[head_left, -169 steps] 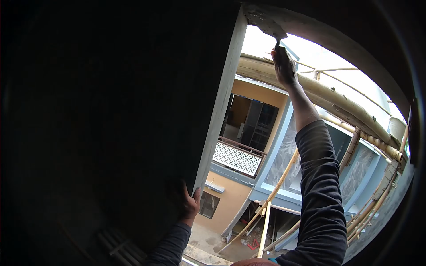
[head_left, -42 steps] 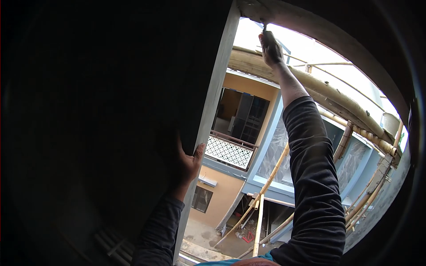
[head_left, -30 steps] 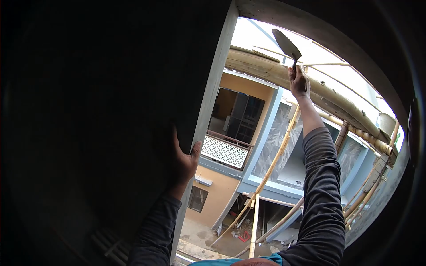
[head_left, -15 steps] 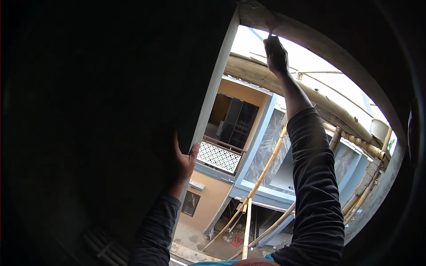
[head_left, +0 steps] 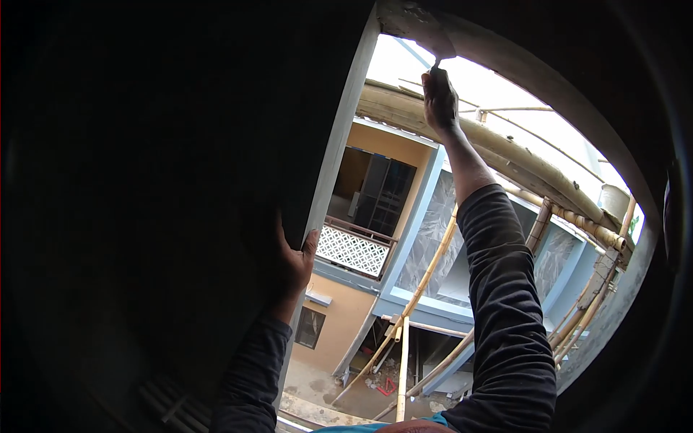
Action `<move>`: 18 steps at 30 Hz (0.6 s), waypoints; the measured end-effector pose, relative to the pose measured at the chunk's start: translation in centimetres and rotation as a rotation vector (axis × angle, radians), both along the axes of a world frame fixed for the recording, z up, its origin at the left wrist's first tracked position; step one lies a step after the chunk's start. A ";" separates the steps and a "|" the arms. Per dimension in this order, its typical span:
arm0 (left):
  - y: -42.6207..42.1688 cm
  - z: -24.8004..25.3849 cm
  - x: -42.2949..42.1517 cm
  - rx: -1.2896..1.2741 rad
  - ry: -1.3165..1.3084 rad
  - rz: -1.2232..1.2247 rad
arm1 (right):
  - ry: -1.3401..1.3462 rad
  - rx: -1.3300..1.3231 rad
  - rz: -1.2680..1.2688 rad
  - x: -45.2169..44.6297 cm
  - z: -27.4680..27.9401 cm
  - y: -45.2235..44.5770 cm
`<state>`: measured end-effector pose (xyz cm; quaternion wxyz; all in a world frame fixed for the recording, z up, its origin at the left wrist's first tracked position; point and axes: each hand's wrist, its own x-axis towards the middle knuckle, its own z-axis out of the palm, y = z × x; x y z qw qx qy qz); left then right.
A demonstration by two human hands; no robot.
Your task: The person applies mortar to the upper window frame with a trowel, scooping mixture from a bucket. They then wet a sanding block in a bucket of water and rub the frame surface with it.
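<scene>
Right hand: the right hand [head_left: 440, 101] is raised high, its fingers closed around the handle of the trowel [head_left: 446, 50]; the arm is almost straight.
Left hand: the left hand [head_left: 294, 265] holds no tool; it is spread on the corner of the dark wall [head_left: 180, 180], with the thumb lying over the pale side edge [head_left: 336, 151] of the opening and the fingers on the dark face.
Trowel place: it is directly above the right hand, at the underside of the top band [head_left: 498, 54], near the corner where this band meets the side edge.
Trowel axis: the handle goes upward from the fist, and the blade seems to lean to the upper left, toward that corner; the blade is dark against the dark band, so I cannot tell fully where its tip ends or if all of it touches.
Nearer hand: the right one, which has the tool in its grip; the left is well apart, lower and to the left.
Beyond the opening: a thick pole [head_left: 520, 155] crosses behind the right forearm, a thin bamboo pole [head_left: 433, 270] slants lower down, and a white lattice railing [head_left: 352, 249] stands on the house [head_left: 346, 296] opposite.
</scene>
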<state>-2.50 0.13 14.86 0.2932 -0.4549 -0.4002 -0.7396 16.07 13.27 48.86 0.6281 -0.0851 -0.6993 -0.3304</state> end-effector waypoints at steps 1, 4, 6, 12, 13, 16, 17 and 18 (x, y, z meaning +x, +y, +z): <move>0.2 -0.2 -0.1 0.004 -0.008 -0.023 | -0.004 -0.010 -0.007 -1.0 0.2 0.2; 0.5 -0.4 -0.4 0.010 0.014 -0.030 | 0.071 -0.083 -0.063 -3.1 0.9 1.5; 0.7 -0.6 -0.4 0.007 -0.005 -0.087 | 0.130 -0.053 -0.086 -2.9 1.4 1.6; 0.4 -0.4 -0.5 0.010 0.003 -0.116 | 0.155 0.076 -0.072 4.5 1.7 0.5; 0.4 -0.4 -0.5 -0.004 -0.004 -0.102 | 0.164 0.067 -0.065 6.3 1.5 0.7; 0.9 -0.4 -0.6 0.025 0.007 -0.076 | 0.217 0.105 -0.027 11.6 1.3 2.3; 0.7 -0.4 -0.6 -0.014 0.002 -0.007 | 0.277 0.077 -0.028 13.2 0.8 3.3; 0.6 -0.3 -0.5 -0.015 -0.002 -0.008 | 0.334 0.048 -0.026 13.7 -0.2 2.7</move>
